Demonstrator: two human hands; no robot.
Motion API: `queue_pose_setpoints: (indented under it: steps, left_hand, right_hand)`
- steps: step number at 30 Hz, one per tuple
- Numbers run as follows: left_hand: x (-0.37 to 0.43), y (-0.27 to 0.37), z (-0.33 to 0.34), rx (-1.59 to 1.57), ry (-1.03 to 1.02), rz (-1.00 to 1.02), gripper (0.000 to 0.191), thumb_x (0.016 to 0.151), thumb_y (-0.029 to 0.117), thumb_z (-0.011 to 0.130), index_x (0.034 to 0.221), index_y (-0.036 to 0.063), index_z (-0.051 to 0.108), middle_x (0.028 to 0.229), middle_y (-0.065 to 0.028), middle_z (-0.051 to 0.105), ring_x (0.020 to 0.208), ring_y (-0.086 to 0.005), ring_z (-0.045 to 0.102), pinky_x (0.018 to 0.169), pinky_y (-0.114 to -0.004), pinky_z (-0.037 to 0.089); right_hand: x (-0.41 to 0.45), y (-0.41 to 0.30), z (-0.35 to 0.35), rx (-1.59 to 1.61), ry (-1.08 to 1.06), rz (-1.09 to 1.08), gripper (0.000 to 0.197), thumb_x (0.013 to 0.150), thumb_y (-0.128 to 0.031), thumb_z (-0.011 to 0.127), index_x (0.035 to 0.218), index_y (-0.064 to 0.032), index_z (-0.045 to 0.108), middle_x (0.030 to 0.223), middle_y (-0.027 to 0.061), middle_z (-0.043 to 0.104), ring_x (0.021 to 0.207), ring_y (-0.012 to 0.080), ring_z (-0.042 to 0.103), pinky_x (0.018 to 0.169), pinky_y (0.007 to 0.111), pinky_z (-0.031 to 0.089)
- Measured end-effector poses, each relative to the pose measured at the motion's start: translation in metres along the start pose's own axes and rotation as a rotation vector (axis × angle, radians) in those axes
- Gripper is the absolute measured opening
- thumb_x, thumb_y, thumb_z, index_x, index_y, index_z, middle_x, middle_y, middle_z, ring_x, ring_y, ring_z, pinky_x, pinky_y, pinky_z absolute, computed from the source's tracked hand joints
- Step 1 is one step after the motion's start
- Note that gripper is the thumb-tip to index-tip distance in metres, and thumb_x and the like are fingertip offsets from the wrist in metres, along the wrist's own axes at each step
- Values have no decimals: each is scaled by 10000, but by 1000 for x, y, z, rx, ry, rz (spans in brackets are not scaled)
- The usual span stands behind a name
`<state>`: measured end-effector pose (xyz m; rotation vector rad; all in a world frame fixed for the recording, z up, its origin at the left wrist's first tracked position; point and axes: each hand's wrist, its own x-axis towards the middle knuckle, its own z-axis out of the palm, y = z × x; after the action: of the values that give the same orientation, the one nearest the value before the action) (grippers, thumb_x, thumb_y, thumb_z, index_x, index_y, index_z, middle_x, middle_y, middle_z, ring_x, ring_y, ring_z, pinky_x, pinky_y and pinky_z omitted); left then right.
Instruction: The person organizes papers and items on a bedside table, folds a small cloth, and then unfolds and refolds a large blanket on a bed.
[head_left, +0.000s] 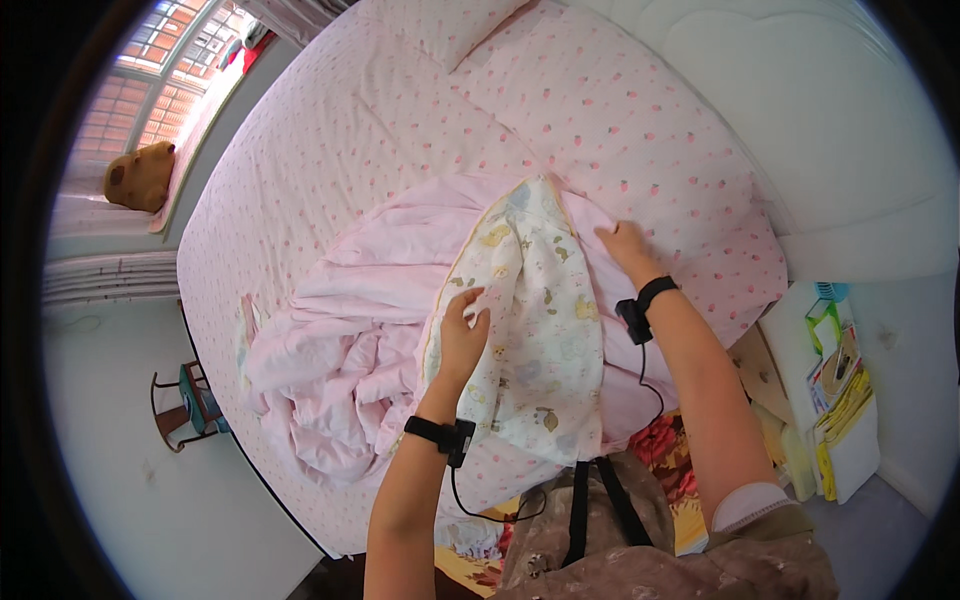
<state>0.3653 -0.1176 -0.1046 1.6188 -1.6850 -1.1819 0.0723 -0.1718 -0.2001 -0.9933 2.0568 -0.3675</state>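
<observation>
A white cotton cloth (551, 360) with small animal prints and yellow edging lies over a rumpled pink quilt (375, 262) on the bed. Over the cloth's left side is my left hand (463, 334), its thumb and fingers curved apart and nothing seen between them. My right hand (628, 244) is slightly blurred at the pink fabric to the right of the cloth. Its fingertips point left; whether they pinch the fabric cannot be told. Both wrists wear black straps with small cabled boxes.
The bed's strawberry-print sheet (315, 172) spreads around the quilt, with a matching pillow (442, 26) at the far end. A white padded headboard (810, 127) stands right, above a bedside cabinet (757, 364). A brown plush toy (140, 176) sits by the window; a rocking chair (184, 405) stands left.
</observation>
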Motion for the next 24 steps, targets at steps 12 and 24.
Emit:
queue_pose_setpoints:
  steps: [12, 24]
  left_hand:
    - [81, -28, 35, 788, -291, 358, 448, 733, 7, 514, 1172, 42, 434, 1245, -185, 391, 1188, -335, 316, 972, -428, 269]
    - [52, -43, 24, 429, -246, 44, 544, 752, 51, 564, 1250, 37, 343, 1243, -158, 390, 934, -234, 546, 756, -312, 458]
  right_hand:
    - [-162, 142, 112, -16, -559, -670, 286, 698, -102, 531, 961, -180, 611, 783, 119, 600, 731, 300, 573, 637, 380, 461]
    - [5, 76, 82, 304, 55, -241, 215, 791, -186, 521, 873, -8, 611, 729, 146, 614, 651, 229, 594, 577, 309, 459]
